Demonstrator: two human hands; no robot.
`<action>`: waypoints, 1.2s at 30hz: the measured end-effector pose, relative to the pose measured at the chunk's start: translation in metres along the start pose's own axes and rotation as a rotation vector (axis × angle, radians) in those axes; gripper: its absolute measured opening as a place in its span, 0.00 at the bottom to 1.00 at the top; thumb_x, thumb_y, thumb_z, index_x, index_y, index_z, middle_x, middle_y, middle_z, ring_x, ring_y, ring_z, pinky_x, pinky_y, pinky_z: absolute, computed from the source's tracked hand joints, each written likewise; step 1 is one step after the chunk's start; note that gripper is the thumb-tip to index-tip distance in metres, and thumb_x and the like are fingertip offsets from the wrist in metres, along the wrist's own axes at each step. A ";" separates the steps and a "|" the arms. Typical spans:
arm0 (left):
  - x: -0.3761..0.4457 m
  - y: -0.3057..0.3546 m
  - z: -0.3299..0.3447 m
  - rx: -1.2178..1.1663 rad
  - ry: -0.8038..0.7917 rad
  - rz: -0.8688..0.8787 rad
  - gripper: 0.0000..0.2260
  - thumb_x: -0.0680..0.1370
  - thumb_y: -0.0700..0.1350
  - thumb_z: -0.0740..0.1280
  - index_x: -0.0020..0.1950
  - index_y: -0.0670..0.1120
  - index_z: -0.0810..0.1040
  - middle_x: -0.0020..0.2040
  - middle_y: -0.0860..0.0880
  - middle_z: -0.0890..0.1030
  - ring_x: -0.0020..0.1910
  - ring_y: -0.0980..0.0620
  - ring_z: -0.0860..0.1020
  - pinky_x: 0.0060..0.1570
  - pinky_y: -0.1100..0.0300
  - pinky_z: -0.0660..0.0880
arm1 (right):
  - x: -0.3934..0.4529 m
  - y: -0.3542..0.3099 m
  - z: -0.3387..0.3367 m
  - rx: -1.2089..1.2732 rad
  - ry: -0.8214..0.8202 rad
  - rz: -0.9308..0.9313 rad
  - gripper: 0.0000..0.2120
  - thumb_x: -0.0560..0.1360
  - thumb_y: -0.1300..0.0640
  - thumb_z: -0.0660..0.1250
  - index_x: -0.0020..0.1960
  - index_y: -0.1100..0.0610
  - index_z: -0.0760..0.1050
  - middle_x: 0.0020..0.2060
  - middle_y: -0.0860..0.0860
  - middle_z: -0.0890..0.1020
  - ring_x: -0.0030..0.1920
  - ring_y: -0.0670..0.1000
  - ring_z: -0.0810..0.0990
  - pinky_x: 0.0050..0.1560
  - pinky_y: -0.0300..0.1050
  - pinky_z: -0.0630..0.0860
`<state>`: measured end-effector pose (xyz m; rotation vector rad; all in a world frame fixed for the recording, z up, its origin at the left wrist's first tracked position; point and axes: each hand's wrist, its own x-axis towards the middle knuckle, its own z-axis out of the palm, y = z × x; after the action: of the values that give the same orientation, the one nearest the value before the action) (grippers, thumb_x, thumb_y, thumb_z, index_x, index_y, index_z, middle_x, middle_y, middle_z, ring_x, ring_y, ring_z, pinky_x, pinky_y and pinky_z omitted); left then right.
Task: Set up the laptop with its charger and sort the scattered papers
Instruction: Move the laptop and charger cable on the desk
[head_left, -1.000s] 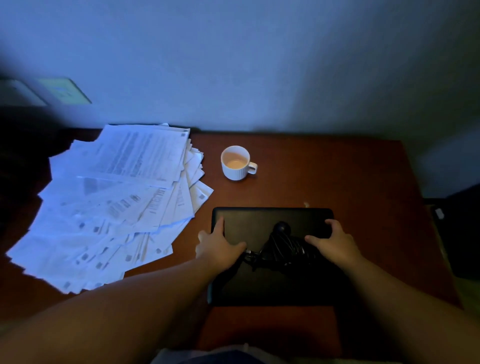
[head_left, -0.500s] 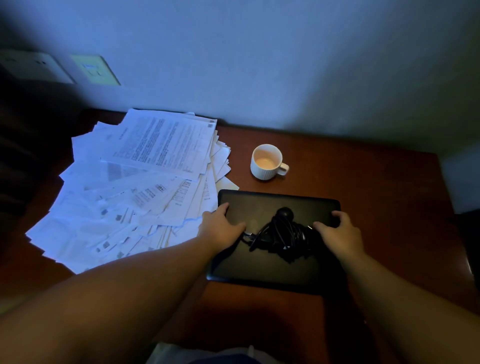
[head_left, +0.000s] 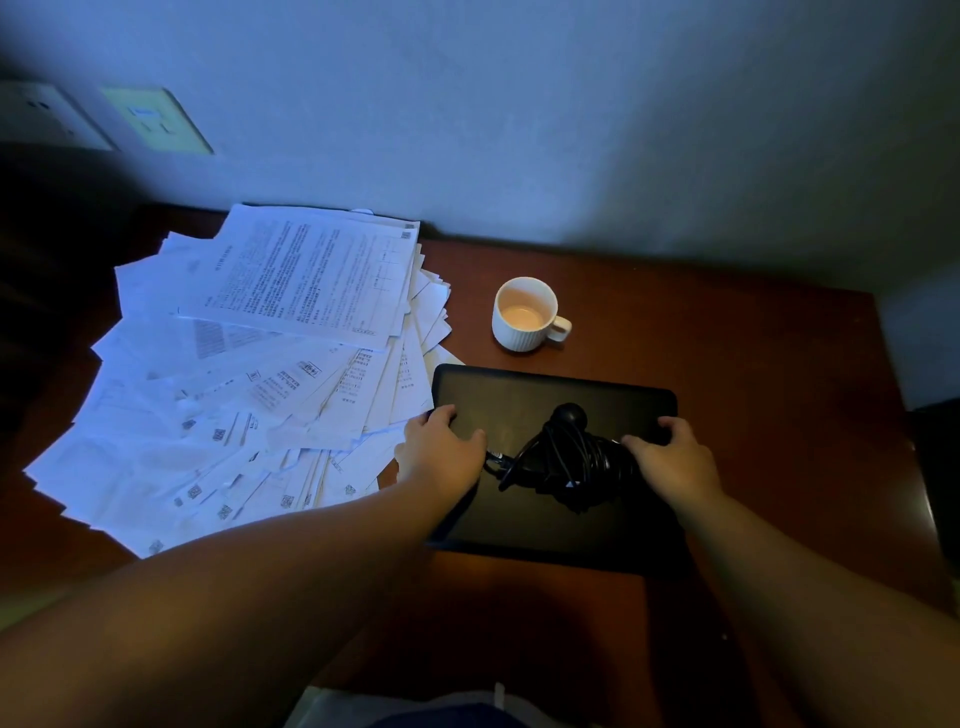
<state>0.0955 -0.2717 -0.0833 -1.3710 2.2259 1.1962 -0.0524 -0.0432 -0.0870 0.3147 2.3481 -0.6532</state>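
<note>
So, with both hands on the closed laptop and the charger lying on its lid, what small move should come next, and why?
Probably lift the coiled charger off the lid and put it on the bare desk. The laptop is closed, and the bundle lies on its lid between the left hand and right hand, so the lid cannot open until it is moved. Keep clear of the cup.

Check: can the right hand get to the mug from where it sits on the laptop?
Probably yes. The right hand rests on the closed laptop; the mug stands just beyond the laptop's far edge, with only bare desk between them.
</note>
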 end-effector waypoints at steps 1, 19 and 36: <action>-0.005 0.003 0.001 0.007 0.013 -0.004 0.26 0.80 0.57 0.66 0.78 0.54 0.68 0.76 0.46 0.68 0.71 0.41 0.70 0.69 0.43 0.71 | -0.004 -0.002 0.000 -0.004 0.018 -0.006 0.33 0.75 0.36 0.68 0.75 0.43 0.62 0.70 0.57 0.70 0.60 0.62 0.77 0.60 0.59 0.79; -0.030 0.045 0.024 0.592 -0.224 0.546 0.38 0.78 0.51 0.71 0.79 0.58 0.51 0.60 0.47 0.79 0.58 0.44 0.77 0.53 0.46 0.79 | -0.043 -0.022 0.032 -0.184 0.057 -0.185 0.24 0.81 0.37 0.56 0.72 0.48 0.70 0.68 0.59 0.69 0.63 0.62 0.74 0.63 0.54 0.76; -0.034 0.032 0.005 0.369 -0.121 0.470 0.37 0.75 0.43 0.72 0.79 0.54 0.57 0.58 0.47 0.81 0.56 0.45 0.79 0.56 0.45 0.80 | -0.060 -0.052 0.044 -0.126 0.039 -0.266 0.24 0.77 0.37 0.59 0.66 0.48 0.77 0.63 0.57 0.72 0.59 0.60 0.77 0.61 0.55 0.78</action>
<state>0.0857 -0.2396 -0.0502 -0.6409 2.5903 0.8927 -0.0037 -0.1137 -0.0567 -0.0427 2.4784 -0.6229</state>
